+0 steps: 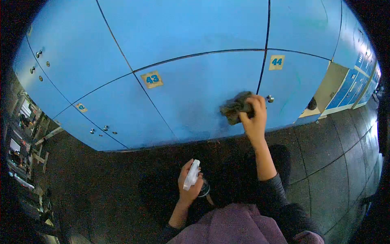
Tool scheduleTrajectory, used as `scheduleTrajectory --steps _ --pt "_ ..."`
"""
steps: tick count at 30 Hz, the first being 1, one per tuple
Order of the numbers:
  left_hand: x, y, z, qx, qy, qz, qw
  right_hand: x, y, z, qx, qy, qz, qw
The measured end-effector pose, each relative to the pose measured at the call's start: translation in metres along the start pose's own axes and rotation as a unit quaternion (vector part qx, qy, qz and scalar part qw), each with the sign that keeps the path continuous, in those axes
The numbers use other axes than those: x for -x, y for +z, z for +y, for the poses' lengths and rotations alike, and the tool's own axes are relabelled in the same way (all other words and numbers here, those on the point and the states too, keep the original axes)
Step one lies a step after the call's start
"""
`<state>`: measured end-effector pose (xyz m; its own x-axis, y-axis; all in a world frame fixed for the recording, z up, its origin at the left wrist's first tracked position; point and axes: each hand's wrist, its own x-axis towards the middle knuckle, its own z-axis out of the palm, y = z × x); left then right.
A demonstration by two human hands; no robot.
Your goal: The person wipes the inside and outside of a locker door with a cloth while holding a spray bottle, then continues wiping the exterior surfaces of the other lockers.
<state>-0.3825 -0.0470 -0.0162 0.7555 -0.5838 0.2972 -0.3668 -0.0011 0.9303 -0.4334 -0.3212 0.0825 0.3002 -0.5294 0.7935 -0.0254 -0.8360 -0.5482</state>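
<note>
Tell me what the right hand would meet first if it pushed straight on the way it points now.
The right hand already presses a dark cloth against the blue locker door marked 43, so the door face comes first. Going on up along the door, it would probably meet the seam above.

Dim, bluish cast; strong fisheye bending, black vignette at corners. Right hand (255,118) and cloth (235,107) motion-blurred. Dark floor (122,179) near, soft shadow under person; left edge murky
</note>
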Motion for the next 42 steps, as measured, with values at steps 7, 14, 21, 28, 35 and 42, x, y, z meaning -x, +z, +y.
scheduleTrajectory --steps 7,14,21,28,35,42 --pt "0.001 -0.004 -0.011 0.057 0.0 0.003 0.998 0.049 -0.051 0.043 -0.653 0.339 0.129 0.665" --pt "-0.002 0.006 0.01 -0.039 0.033 -0.019 0.998 0.084 -0.126 0.077 -0.56 0.255 0.084 0.784" --pt "0.015 0.007 0.022 0.046 0.006 -0.049 0.998 0.097 -0.162 0.068 -0.636 0.185 0.046 0.748" --pt "0.04 0.002 0.038 -0.015 0.145 -0.043 0.988 0.091 -0.146 0.0 -0.742 0.259 0.032 0.617" --pt "0.064 -0.005 0.093 0.034 0.157 -0.063 0.985 0.116 -0.165 -0.08 -0.272 0.254 -0.144 0.917" --pt "0.038 -0.026 0.183 0.285 0.276 -0.112 0.911 0.125 -0.165 -0.116 -0.072 0.226 -0.181 0.954"
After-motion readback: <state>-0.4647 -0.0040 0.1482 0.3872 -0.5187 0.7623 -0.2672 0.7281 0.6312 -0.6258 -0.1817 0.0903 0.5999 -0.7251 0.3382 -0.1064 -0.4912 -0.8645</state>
